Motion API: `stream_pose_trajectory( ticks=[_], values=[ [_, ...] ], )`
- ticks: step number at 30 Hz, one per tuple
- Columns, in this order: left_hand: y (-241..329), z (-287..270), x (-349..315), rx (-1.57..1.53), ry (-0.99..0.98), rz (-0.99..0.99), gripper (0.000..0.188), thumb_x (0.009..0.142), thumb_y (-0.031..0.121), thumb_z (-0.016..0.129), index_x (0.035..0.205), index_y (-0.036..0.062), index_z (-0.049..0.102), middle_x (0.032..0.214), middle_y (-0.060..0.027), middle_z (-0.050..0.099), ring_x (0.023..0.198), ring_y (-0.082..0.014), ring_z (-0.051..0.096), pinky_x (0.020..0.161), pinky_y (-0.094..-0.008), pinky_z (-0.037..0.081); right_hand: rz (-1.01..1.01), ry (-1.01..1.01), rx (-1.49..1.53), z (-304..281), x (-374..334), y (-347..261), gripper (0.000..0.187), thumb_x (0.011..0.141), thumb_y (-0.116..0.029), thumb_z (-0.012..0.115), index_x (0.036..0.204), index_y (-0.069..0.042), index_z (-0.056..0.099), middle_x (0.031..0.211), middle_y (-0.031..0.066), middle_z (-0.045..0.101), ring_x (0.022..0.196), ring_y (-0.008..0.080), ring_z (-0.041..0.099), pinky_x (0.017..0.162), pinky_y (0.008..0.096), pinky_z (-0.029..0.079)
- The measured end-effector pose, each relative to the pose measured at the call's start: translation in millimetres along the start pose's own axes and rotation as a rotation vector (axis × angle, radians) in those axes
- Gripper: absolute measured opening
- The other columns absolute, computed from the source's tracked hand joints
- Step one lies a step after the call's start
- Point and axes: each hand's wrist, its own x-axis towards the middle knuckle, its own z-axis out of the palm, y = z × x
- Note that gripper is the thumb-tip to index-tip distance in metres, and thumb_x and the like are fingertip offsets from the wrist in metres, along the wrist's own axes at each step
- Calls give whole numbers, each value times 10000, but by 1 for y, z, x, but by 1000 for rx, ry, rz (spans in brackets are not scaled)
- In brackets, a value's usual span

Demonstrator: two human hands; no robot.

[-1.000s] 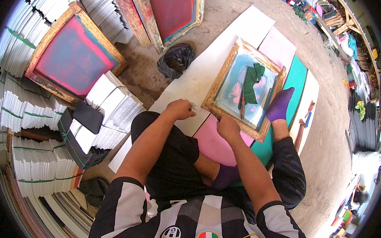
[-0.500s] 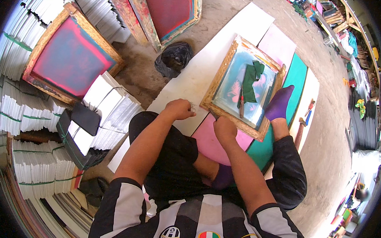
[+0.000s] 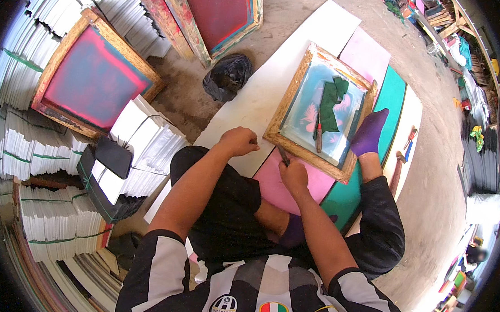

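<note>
A wooden-framed printing screen (image 3: 341,166), its blue mesh marked with pale pink leaf shapes, lies flat before me. My right hand (image 3: 294,175) grips a dark narrow tool (image 3: 284,154) beside the frame's near left corner; the tool's kind is unclear. Left of that corner, my left hand (image 3: 239,141) is closed, fingers curled, and anything inside is too small to make out. On the mesh lie a dark green cloth strip (image 3: 329,109) and a slim tool with a reddish-brown handle (image 3: 318,138). My purple-socked foot (image 3: 370,134) rests against the frame's right side.
White, pink and green sheets (image 3: 393,96) lie beneath the frame. A hammer (image 3: 396,171) and red-and-blue-handled pliers (image 3: 410,142) lie right of my foot. Left stand paper stacks (image 3: 50,220) and another framed screen (image 3: 93,79); a black plastic bag (image 3: 228,77) sits ahead.
My right hand has drawn slightly back from the frame's near edge, showing more of the dark tool. My left fingers have curled in more.
</note>
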Motion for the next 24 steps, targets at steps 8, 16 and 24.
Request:
stream_pose_trajectory(
  ticks=[8, 16, 24],
  values=[
    [24, 0, -9, 111, 137, 183, 209, 902, 315, 640, 1035, 197, 748, 1013, -54, 722, 955, -306, 682, 814, -459, 546, -120, -128, 5, 8, -14, -19, 374, 916, -360, 594, 1073, -28, 661, 932, 284, 688, 885, 472, 670, 793, 569, 526],
    [24, -2, -6, 253, 107, 165, 183, 888, 268, 622, 999, 207, 754, 986, -69, 715, 905, -308, 687, 782, -464, 554, -265, -170, 236, 19, 0, 3, 318, 923, -293, 609, 1089, -25, 655, 902, 246, 698, 825, 435, 680, 757, 531, 533],
    [31, -12, -12, 272, 110, -69, 166, 850, 226, 663, 921, 115, 764, 946, -141, 732, 883, -335, 710, 772, -445, 570, -45, -491, 695, 12, 3, 8, 283, 979, -224, 596, 1147, 2, 570, 834, 99, 633, 682, 193, 650, 587, 328, 532]
  ],
)
